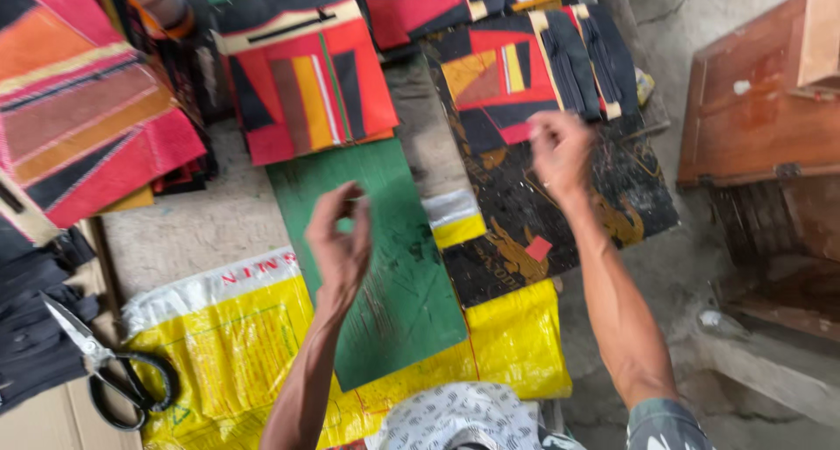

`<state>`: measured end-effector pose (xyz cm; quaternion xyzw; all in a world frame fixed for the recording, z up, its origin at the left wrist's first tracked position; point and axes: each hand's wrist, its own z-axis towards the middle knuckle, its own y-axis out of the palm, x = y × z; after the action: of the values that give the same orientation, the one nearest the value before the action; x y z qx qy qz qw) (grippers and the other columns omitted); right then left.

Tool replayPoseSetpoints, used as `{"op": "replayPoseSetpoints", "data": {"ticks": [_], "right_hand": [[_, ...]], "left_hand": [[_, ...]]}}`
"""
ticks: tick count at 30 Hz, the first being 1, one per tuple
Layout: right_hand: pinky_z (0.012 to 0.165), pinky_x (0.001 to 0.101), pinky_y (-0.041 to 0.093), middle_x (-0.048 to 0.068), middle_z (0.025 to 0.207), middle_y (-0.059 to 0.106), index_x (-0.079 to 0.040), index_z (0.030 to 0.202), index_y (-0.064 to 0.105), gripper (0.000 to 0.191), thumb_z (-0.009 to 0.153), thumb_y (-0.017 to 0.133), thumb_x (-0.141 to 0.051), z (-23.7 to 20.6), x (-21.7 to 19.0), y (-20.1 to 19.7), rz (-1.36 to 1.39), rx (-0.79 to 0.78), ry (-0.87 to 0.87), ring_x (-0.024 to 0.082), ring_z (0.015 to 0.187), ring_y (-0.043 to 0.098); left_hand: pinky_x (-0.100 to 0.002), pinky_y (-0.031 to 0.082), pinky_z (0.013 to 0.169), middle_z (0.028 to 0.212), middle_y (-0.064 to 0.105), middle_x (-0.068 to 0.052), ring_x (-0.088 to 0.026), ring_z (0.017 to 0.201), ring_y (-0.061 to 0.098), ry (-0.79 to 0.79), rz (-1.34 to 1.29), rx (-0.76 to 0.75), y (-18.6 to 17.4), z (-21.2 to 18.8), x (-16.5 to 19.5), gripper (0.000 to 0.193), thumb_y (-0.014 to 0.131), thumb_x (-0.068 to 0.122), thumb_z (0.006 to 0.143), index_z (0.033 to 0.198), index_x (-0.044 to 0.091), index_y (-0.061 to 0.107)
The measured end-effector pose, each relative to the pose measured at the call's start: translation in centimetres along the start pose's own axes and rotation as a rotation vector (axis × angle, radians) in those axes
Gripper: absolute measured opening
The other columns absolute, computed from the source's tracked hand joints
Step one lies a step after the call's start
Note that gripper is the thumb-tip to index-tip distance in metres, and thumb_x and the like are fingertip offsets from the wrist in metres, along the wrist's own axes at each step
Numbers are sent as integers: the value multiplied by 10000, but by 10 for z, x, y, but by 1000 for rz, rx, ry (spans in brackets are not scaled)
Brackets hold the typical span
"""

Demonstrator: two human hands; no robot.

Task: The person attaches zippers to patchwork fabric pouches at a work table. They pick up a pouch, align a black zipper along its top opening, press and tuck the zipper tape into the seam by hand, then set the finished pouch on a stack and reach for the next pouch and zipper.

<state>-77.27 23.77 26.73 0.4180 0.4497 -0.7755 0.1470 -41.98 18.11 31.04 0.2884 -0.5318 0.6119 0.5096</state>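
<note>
- Over the green board [385, 257], dead centre of my view: my left hand [339, 240] hangs above it, thumb and forefinger pinched into a ring, other fingers curled in; too blurred to tell if anything thin sits in the pinch.
- At 1 o'clock from that hand, my right hand [560, 151] is raised over the black printed sheet [560, 214], fingertips bunched narrow; can't tell if they hold something, motion blur.
- Both hands apart, neither touching the board or sheet as far as I can see.
- Done, judging by what lies around: several stitched patchwork panels already made, red/orange/yellow/black. One at 12 o'clock [306, 87] just above the board, one at 1 o'clock [494, 87] with black tassels [582, 60] lying across its right side, a big stack at 10 o'clock [83, 122].
- Left, my guess: the green board is bare with nothing laid on it, so whichever piece comes next hasn't been started there.
- Scissors [109, 371] at 8 o'clock, lying shut on the edge of the yellow sack [232, 345], well apart from both hands, unused right now.
- Yellow sack spreads under the board's near end, 6 to 8 o'clock.
- Wooden box [752, 100] at 3 o'clock, off the work area.
</note>
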Motion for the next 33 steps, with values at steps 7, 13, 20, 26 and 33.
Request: {"op": "replayPoseSetpoints", "data": {"ticks": [7, 13, 20, 26, 33], "right_hand": [[725, 377, 509, 119, 890, 632, 31, 1049, 734, 225, 851, 821, -33, 57, 73, -50, -227, 222, 7, 242, 792, 634], [760, 448, 487, 122, 858, 637, -7, 879, 714, 197, 770, 874, -42, 70, 67, -43, -387, 242, -55, 326, 838, 613], [698, 396, 573, 132, 799, 722, -11, 922, 707, 180, 790, 817, -64, 82, 55, -52, -213, 143, 186, 255, 712, 711], [849, 423, 546, 151, 693, 752, -4, 765, 747, 69, 759, 816, 6, 83, 52, -50, -471, 77, 9, 293, 626, 707], [708, 361, 577, 141, 832, 737, 18, 967, 678, 111, 887, 753, 6, 70, 36, -60, -96, 143, 77, 232, 743, 739]], "left_hand": [[-365, 591, 795, 1185, 675, -164, -268, 886, 708, -33, -39, -299, 171, 31, 32, 298, 672, 65, 926, 1220, 20, 661], [-487, 447, 986, 1276, 637, -186, -402, 1138, 558, 270, 220, -428, 213, 33, 28, 424, 642, 42, 859, 1274, -14, 580], [-465, 465, 993, 1243, 646, -174, -391, 1126, 568, 291, 231, -420, 211, 34, 23, 430, 616, -8, 842, 1271, 8, 588], [-464, 466, 962, 1178, 643, -179, -390, 1075, 564, 238, 202, -407, 212, 39, 28, 437, 668, 2, 818, 1248, 5, 594], [-436, 489, 960, 1171, 642, -158, -362, 1077, 581, 250, 297, -484, 221, 48, 22, 449, 737, 55, 809, 1236, 20, 603]]}}
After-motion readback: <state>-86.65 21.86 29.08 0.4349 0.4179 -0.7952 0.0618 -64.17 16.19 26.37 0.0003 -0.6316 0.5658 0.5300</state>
